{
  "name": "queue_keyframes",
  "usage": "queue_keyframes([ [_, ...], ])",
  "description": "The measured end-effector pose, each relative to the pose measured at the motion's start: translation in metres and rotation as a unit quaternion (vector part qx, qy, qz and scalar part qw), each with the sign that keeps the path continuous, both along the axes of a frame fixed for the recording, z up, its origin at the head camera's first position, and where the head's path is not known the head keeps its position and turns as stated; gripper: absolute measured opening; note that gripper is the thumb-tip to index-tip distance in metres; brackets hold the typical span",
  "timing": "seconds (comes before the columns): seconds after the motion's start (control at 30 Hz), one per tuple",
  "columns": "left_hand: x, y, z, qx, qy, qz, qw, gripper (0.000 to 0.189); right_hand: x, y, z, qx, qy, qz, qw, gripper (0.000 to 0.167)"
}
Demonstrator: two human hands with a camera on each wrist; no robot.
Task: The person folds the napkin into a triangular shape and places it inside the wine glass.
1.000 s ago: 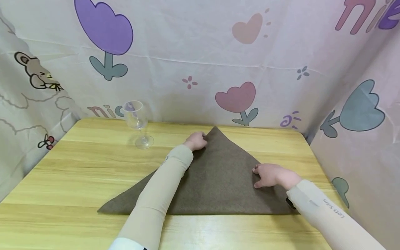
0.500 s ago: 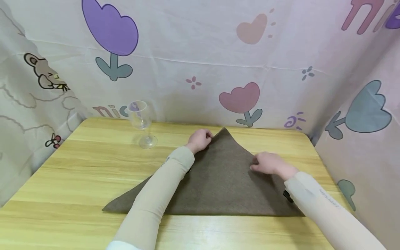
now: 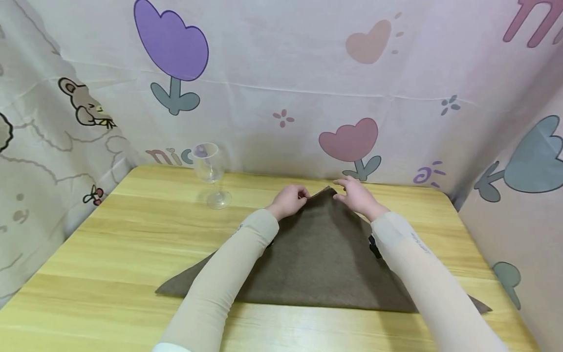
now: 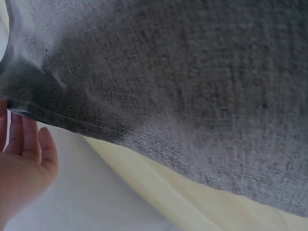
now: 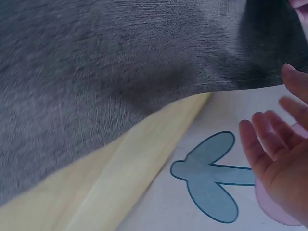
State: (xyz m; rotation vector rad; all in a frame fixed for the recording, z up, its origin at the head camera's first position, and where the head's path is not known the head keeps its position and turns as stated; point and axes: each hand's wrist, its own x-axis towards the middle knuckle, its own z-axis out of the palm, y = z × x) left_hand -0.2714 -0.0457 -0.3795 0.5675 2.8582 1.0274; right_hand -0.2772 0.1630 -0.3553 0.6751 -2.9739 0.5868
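Note:
A brown-grey cloth (image 3: 316, 259) lies as a triangle, its long edge near me and its tip pointing to the far side. My left hand (image 3: 289, 200) pinches the left edge close to that tip, which is lifted a little. In the left wrist view, fingers (image 4: 30, 139) curl beneath the cloth's hem. On the tip's other side is my right hand (image 3: 357, 198), thumb and fingers spread. The right wrist view shows its fingers (image 5: 262, 139) apart and the thumb beside the cloth's edge; whether they touch, I cannot tell.
A clear wine glass (image 3: 213, 176) stands upright at the back left of the wooden table (image 3: 105, 244). Printed curtains (image 3: 264, 63) hang right behind the table's far edge and along both sides.
My right hand has left the cloth's right side and moved up and inward to the tip. My left hand keeps near the left edge, now pinching it, and the tip has risen slightly.

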Motion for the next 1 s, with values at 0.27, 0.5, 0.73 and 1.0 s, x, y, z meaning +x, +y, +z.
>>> queue_keyframes([
  [0.27, -0.001, 0.001, 0.000, 0.032, -0.026, -0.031, 0.9987, 0.020, -0.006, -0.003, -0.005, -0.036, 0.044, 0.003, 0.9984, 0.012],
  [0.5, -0.004, 0.004, 0.001, 0.007, -0.035, -0.047, 0.9983, 0.041, -0.001, -0.011, -0.002, -0.042, 0.030, 0.002, 0.9987, 0.012],
  [0.73, -0.003, 0.010, 0.002, -0.011, -0.024, -0.045, 0.9986, 0.033, 0.002, -0.011, -0.001, -0.064, 0.016, -0.001, 0.9978, 0.012],
  [1.0, -0.001, 0.010, 0.004, -0.009, 0.005, -0.027, 0.9996, 0.026, 0.004, -0.008, -0.001, -0.136, -0.035, 0.016, 0.9900, 0.016],
])
